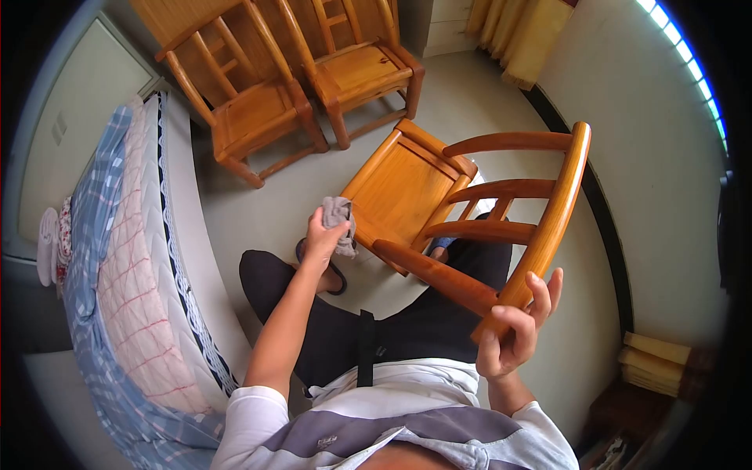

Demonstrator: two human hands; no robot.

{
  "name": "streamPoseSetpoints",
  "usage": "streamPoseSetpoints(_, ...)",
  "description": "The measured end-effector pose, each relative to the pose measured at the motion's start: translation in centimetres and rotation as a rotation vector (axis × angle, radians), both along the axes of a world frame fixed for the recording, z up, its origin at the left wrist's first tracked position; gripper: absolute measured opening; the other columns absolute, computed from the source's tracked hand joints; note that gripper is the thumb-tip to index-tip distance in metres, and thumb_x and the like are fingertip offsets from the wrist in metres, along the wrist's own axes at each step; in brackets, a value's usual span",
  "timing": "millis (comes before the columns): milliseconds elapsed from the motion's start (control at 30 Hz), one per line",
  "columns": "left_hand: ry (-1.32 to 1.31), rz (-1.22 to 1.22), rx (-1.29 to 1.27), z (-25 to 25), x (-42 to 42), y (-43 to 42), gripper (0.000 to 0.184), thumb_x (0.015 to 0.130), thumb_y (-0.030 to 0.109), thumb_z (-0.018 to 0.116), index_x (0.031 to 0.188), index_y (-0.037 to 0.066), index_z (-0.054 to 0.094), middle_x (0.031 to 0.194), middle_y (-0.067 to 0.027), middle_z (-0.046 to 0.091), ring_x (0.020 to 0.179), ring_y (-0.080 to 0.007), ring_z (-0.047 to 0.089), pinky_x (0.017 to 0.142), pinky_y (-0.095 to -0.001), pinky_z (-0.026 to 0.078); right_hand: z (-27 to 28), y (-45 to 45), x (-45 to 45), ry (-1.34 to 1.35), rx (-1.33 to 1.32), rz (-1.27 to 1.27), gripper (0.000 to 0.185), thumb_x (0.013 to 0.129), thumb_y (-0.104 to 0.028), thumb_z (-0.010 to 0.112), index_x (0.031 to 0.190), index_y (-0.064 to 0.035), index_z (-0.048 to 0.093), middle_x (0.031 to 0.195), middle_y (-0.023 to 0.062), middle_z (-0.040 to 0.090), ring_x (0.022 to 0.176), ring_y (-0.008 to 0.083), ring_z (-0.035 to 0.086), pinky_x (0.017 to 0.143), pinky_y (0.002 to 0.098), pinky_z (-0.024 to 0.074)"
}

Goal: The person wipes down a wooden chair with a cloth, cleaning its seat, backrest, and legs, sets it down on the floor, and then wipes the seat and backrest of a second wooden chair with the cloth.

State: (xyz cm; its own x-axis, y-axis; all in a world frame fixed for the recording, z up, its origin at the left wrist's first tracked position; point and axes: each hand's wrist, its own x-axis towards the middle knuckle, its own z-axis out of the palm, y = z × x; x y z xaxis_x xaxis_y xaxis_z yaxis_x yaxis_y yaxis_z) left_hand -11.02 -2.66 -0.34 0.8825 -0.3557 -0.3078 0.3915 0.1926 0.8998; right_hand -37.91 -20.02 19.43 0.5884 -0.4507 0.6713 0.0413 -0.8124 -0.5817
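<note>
A wooden chair stands tilted between the person's legs, its seat facing up and its curved backrest toward the right. My left hand holds a crumpled grey cloth against the left edge of the seat. My right hand grips the lower end of the chair's thick top rail, with the thumb and fingers around the wood. Most of the chair's legs are hidden beneath the seat.
Two similar wooden chairs stand at the upper left. A bed with a pink checked sheet and a blue plaid cover lies along the left. Yellow curtains hang at the top; folded yellow material sits at the lower right.
</note>
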Motion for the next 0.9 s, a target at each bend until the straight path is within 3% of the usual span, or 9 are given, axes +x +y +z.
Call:
streamPoseSetpoints(67,-0.809,-0.169,0.815,-2.3,-0.4,-1.5,0.050,0.070,0.001,0.072,0.117,0.001,0.055,0.113,-0.0151,0.050,0.105,-0.0275,0.052,0.090,-0.0372,0.046,-0.6,0.2,0.1,0.003,0.006,0.037,0.021,0.063,-0.012,0.059,0.083,-0.0145,0.063,0.127,0.0164,0.049,0.137,0.0444,0.022,0.112,0.0563,0.0104)
streamPoseSetpoints(267,-1.249,-0.264,1.058,-3.3,0.2,-2.8,0.044,0.071,0.008,0.071,0.114,0.008,0.058,0.103,-0.0097,0.048,0.096,-0.0300,0.049,0.081,-0.0424,0.043,-2.8,1.5,-0.1,-0.127,0.124,-0.041,0.012,0.061,-0.010,0.058,0.069,-0.0179,0.059,0.107,0.0069,0.055,0.130,0.0378,0.031,0.111,0.0508,0.0162)
streamPoseSetpoints(367,-1.179,-0.175,1.097,-3.2,2.0,-3.6,0.038,0.072,0.009,0.070,0.109,0.009,0.060,0.098,-0.0080,0.049,0.092,-0.0287,0.049,0.079,-0.0415,0.043,-3.2,1.1,0.4,-0.219,0.109,-0.005,0.012,0.060,-0.010,0.057,0.068,-0.0184,0.059,0.102,0.0047,0.054,0.126,0.0350,0.034,0.110,0.0495,0.0162)
streamPoseSetpoints(433,-1.140,-0.151,1.138,-2.8,2.9,-4.3,0.037,0.073,0.010,0.070,0.109,0.008,0.062,0.100,-0.0085,0.050,0.094,-0.0290,0.050,0.080,-0.0415,0.043,-3.1,1.2,0.4,-0.211,0.070,0.046,0.007,0.075,-0.013,0.056,0.072,-0.0173,0.052,0.105,0.0049,0.051,0.133,0.0355,0.028,0.112,0.0510,0.0122)
streamPoseSetpoints(533,-0.951,-0.020,1.109,-4.3,4.2,-5.1,0.035,0.076,0.014,0.069,0.110,0.007,0.062,0.104,-0.0114,0.050,0.098,-0.0303,0.050,0.082,-0.0421,0.043,-3.3,1.3,0.5,-0.222,0.082,0.027,0.007,0.076,-0.012,0.054,0.072,-0.0170,0.052,0.105,0.0050,0.051,0.133,0.0352,0.028,0.112,0.0511,0.0135)
streamPoseSetpoints(600,-0.391,0.356,0.932,-6.0,5.4,-5.7,0.036,0.080,0.020,0.067,0.112,0.006,0.061,0.110,-0.0156,0.049,0.103,-0.0326,0.049,0.085,-0.0438,0.043,-3.5,1.3,0.7,-0.238,0.093,0.023,0.007,0.076,-0.011,0.054,0.072,-0.0166,0.052,0.105,0.0052,0.051,0.133,0.0350,0.028,0.111,0.0512,0.0141)
streamPoseSetpoints(700,-0.434,0.339,0.973,-5.0,4.3,-6.3,0.038,0.082,0.025,0.065,0.112,0.003,0.061,0.111,-0.0194,0.050,0.104,-0.0351,0.049,0.088,-0.0451,0.042,-3.5,1.6,0.9,-0.260,0.103,0.026,0.006,0.075,-0.011,0.052,0.072,-0.0153,0.051,0.105,0.0055,0.051,0.133,0.0346,0.028,0.111,0.0514,0.0163)
streamPoseSetpoints(767,-0.597,0.126,1.030,-4.0,2.0,-7.8,0.039,0.081,0.027,0.065,0.111,0.002,0.061,0.104,-0.0195,0.054,0.102,-0.0369,0.051,0.090,-0.0441,0.041,-3.4,1.6,1.1,-0.275,0.119,0.013,0.005,0.074,-0.010,0.052,0.072,-0.0146,0.052,0.104,0.0060,0.052,0.133,0.0350,0.028,0.111,0.0517,0.0162)
streamPoseSetpoints(900,-0.476,-0.426,0.638,-3.8,-1.2,-11.0,0.040,0.082,0.030,0.063,0.109,0.001,0.062,0.110,-0.0261,0.059,0.104,-0.0387,0.057,0.089,-0.0430,0.045,-2.9,1.4,0.9,-0.217,0.076,0.000,0.004,0.075,-0.012,0.052,0.071,-0.0140,0.051,0.102,0.0063,0.052,0.133,0.0357,0.028,0.111,0.0518,0.0160)
